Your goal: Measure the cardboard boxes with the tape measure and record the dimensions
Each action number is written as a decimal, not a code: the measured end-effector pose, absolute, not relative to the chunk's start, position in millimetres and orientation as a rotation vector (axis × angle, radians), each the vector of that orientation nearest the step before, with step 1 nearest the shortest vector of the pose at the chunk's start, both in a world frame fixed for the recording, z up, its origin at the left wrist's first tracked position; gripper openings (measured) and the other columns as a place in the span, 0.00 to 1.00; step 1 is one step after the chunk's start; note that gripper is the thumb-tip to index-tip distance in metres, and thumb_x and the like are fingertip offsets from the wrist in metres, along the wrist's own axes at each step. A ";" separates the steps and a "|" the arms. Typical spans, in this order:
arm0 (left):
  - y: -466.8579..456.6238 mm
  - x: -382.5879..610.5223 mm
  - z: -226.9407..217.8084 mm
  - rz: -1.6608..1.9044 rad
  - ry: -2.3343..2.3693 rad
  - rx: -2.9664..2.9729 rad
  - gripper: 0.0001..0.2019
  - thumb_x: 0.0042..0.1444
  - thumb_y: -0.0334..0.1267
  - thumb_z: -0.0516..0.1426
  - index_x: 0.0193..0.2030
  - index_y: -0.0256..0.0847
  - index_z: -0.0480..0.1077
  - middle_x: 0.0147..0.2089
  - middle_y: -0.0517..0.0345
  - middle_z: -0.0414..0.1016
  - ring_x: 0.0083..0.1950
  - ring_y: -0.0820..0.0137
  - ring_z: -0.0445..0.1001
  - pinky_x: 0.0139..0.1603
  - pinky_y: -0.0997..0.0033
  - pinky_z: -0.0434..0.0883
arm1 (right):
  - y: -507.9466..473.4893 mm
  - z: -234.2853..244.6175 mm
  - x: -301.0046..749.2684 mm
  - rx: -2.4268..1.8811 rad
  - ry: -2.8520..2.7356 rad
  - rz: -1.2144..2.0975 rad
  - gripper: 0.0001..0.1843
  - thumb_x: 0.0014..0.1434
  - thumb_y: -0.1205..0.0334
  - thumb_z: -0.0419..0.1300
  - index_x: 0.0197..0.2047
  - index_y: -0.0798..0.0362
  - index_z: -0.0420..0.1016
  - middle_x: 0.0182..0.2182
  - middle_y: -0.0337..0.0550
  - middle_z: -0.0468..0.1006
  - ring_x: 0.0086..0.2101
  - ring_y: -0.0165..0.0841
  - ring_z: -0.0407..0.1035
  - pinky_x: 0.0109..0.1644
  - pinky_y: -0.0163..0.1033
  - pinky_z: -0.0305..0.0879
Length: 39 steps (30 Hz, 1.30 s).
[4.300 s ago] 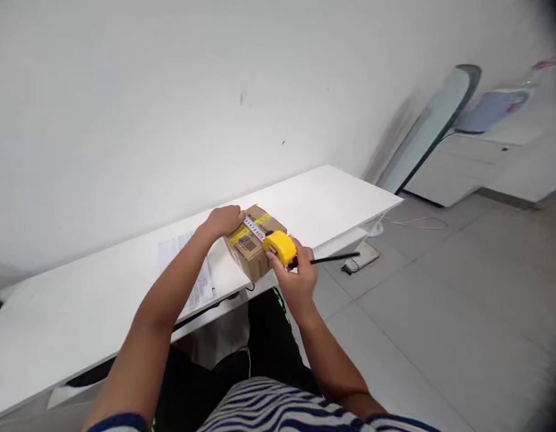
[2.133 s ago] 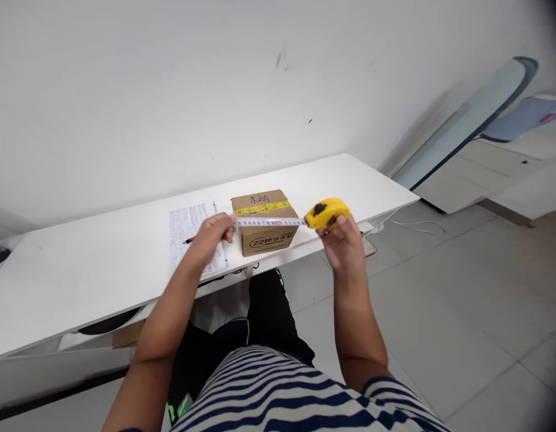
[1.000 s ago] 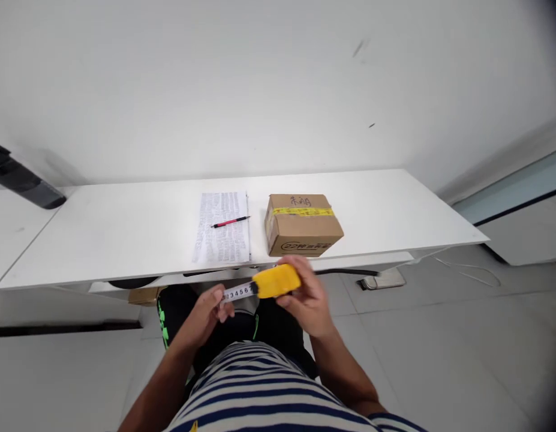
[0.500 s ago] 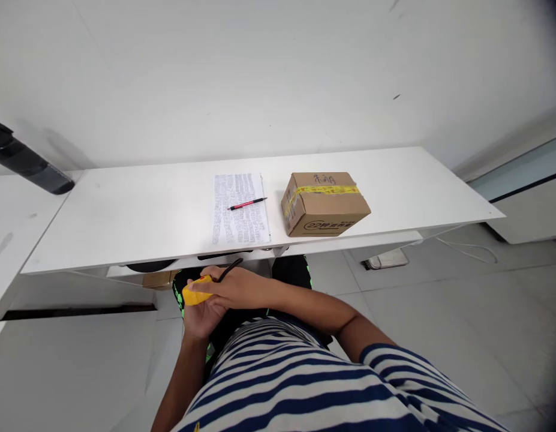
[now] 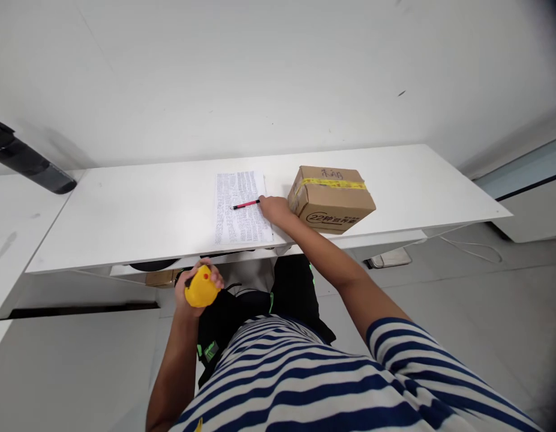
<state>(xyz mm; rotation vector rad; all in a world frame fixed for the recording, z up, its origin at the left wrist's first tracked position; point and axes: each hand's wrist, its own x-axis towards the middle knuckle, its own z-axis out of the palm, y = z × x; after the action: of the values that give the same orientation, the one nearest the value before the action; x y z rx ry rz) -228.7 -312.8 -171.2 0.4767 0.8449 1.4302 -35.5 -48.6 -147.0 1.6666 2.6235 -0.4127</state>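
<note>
A: What's the layout from where you're standing?
B: Biggest first. White desk (image 5: 147,216) against the wall. Cardboard box (image 5: 334,201) on its right half, closed, yellow tape (image 5: 336,183) across the top, printed side facing the person.
A: Next size down?
B: Written sheet (image 5: 242,225), flat on the desk, left of the box, near the front edge.
A: Hands?
B: Right hand (image 5: 275,210) is between sheet and box, fingers at the pen's right end. Can't tell if they're pinching it or only touching; the hand covers that end. Can't tell if it brushes the box either.
A: Left?
B: Left hand (image 5: 182,297) is low, off the desk, above the lap. Fingers wrapped round the yellow tape measure (image 5: 202,289), a firm hold by the look of it. No blade showing out of the case.
A: Smallest item?
B: Red-and-black pen (image 5: 246,204), lying over the sheet, slightly slanted.
A: So which step is this?
B: My read: picking up the pen, tape measure parked in the other hand.
A: What does the next move call for?
B: I'd say a secure pinch on the barrel, then a straight lift, without dragging the sheet or knocking the box.
</note>
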 end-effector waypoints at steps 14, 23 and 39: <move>-225.1 -112.9 -172.0 -0.175 1.849 2.050 0.40 0.66 0.45 0.47 0.80 0.46 0.32 0.48 0.47 0.82 0.46 0.54 0.81 0.45 0.60 0.71 | -91.7 -189.0 12.3 1.823 3.043 -1.796 0.21 0.65 0.41 0.54 0.40 0.50 0.76 0.33 0.41 0.78 0.36 0.34 0.72 0.44 0.40 0.66; -223.0 -113.2 -183.7 -0.107 1.882 2.019 0.40 0.66 0.46 0.48 0.80 0.46 0.33 0.49 0.49 0.82 0.46 0.55 0.82 0.45 0.61 0.72 | -94.4 -197.4 8.0 1.849 2.941 -1.799 0.29 0.61 0.40 0.57 0.19 0.47 0.51 0.17 0.33 0.57 0.24 0.29 0.57 0.30 0.37 0.54; -212.4 -122.5 -153.7 -0.262 1.766 2.064 0.38 0.67 0.47 0.46 0.80 0.45 0.35 0.52 0.45 0.82 0.50 0.52 0.81 0.49 0.58 0.71 | -92.6 -199.3 7.0 1.916 2.905 -1.819 0.26 0.60 0.43 0.56 0.19 0.47 0.53 0.18 0.35 0.60 0.26 0.31 0.61 0.32 0.38 0.58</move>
<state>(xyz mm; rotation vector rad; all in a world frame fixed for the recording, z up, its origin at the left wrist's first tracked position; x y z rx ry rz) -122.5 -212.4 -153.7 2.0636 1.7657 -0.2623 7.0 -92.6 -199.3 1.9161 2.9051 -1.8189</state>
